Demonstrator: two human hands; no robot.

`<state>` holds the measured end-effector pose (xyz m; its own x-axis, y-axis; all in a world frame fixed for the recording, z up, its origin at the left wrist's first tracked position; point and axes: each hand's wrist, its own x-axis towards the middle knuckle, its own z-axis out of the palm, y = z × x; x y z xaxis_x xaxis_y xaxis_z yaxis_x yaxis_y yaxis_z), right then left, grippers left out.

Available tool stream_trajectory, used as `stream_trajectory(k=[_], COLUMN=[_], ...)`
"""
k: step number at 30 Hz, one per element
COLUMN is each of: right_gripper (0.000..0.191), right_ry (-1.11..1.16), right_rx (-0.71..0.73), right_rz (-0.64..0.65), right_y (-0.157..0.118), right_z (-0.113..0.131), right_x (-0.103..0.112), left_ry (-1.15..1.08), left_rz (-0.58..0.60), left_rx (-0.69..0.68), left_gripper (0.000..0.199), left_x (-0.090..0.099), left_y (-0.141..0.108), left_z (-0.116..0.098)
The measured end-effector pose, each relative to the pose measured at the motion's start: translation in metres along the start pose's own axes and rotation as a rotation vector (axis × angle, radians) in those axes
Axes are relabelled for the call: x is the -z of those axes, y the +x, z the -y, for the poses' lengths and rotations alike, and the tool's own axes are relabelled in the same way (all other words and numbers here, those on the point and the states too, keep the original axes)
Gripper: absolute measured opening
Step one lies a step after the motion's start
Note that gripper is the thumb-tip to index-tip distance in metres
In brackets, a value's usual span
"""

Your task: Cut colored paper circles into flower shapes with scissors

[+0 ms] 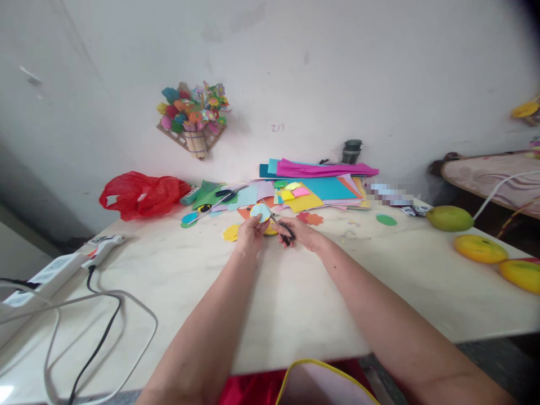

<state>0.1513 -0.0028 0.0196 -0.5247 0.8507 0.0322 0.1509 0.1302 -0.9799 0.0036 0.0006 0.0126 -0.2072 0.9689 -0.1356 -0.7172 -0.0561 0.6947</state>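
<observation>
Over the desk (295,315), my left hand (250,233) pinched the blue paper (260,211) and my right hand (302,232) gripped the scissors (288,227), seemingly mid-trim (any further snip called for steady paper).

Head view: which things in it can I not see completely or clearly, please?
All in the head view:
- Scissors: handles partly covered by the right hand.
- Pale-blue piece: lower edge behind the left hand.
- Red bag: crumpled plastic hides its contents.
- Dark jar: base behind magenta sheets.
- Nearest yellow fruit: cut off by right edge.
- Flat item: blurred by pixel blocks.
</observation>
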Motion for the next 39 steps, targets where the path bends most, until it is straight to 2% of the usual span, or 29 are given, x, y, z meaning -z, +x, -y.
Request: stream_trajectory(k=[19,39], right_gripper=[0.035,0.031], right_ry=[0.001,0.004], right_rx=[-0.005,-0.007], right_rz=[0.008,0.023], right_y=[-0.0011,-0.0001], right_z=[0.0033,0.0004], right_x=[-0.0006,0.0014], left_ry=[-0.007,0.014], left_rz=[-0.038,-0.025], left_rx=[0.020,0.046], left_gripper=[0.012,0.015], left_x=[0.0009,0.0041], left_y=[0.0030,0.0047], left_z=[-0.0018,-0.0036])
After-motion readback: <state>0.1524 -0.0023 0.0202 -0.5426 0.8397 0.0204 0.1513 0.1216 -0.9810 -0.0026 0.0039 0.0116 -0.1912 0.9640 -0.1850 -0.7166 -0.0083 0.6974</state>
